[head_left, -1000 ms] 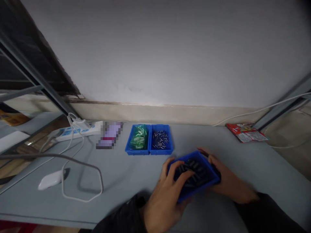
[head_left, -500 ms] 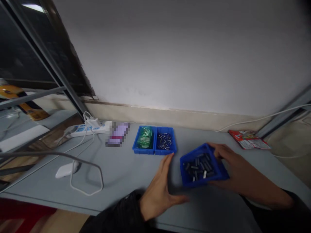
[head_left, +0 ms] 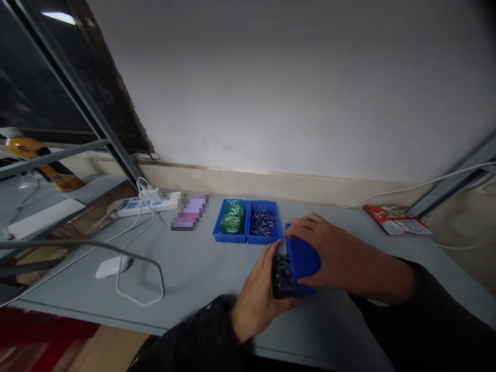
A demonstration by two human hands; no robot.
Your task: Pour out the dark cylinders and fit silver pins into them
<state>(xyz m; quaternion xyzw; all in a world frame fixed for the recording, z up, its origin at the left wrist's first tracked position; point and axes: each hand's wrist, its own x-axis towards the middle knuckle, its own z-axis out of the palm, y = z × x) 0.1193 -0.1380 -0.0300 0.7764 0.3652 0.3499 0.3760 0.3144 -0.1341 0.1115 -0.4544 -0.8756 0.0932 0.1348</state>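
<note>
My right hand (head_left: pixel 329 248) grips a small blue plastic bin (head_left: pixel 304 261), which is tipped steeply toward the left. Dark, short cylindrical pieces (head_left: pixel 282 275) are bunched at its lowered mouth. Cupped at that mouth is my left hand (head_left: pixel 256 299), thumb and fingers apart around the pieces; whether it touches the bin's rim, I cannot tell. Just beyond my left fingertips stands a second blue bin (head_left: pixel 264 239) with several thin metal pins. Against its left side sits a third blue bin (head_left: pixel 229 238) holding green plastic bags of small parts.
A phone (head_left: pixel 190 212) and a white power strip (head_left: pixel 149 205) lie at the back left. Loose cable loops (head_left: pixel 160 281) and a white mouse-like object (head_left: pixel 112 266) are nearer. A red packet (head_left: pixel 395 221) lies far right; a yellow tool (head_left: pixel 46 165) rests beyond the frame.
My right hand has swung the blue bin leftward and tipped it over toward my left hand. The dark pieces have slid to its mouth, against my left palm.
</note>
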